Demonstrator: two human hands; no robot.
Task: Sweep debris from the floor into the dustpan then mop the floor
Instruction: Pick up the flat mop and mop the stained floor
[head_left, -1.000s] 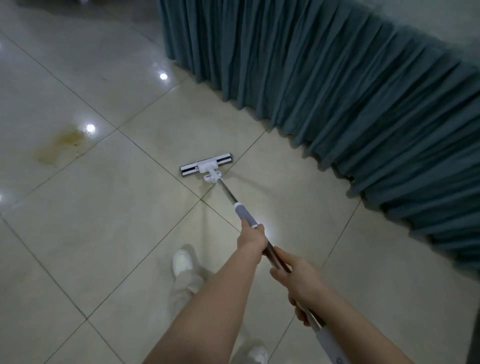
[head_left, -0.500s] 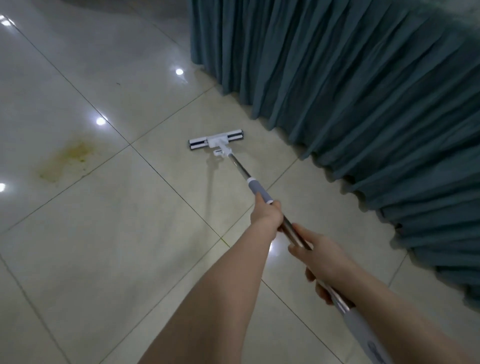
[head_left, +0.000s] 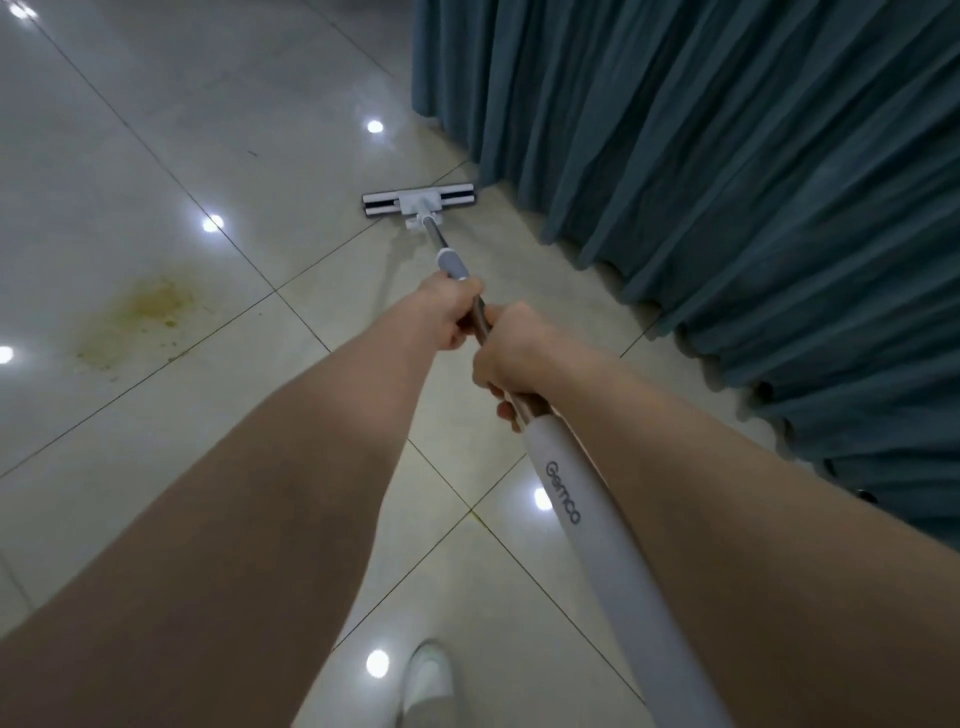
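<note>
A flat white mop head lies on the glossy tiled floor, its right end close to the curtain's hem. Its metal pole with a grey collar runs back to a white handle. My left hand grips the pole just below the collar. My right hand grips the pole right behind it, above the white handle. A yellow-brown stain with small specks sits on the tile to the left of my arms.
A long teal curtain hangs down to the floor along the right side, running from the top centre to the right edge. One white shoe shows at the bottom. Ceiling lights reflect as bright spots on the tiles.
The mop head has slid forward and to the right, up to the curtain's hem. My arms have stretched out and my two hands are now close together on the pole.
</note>
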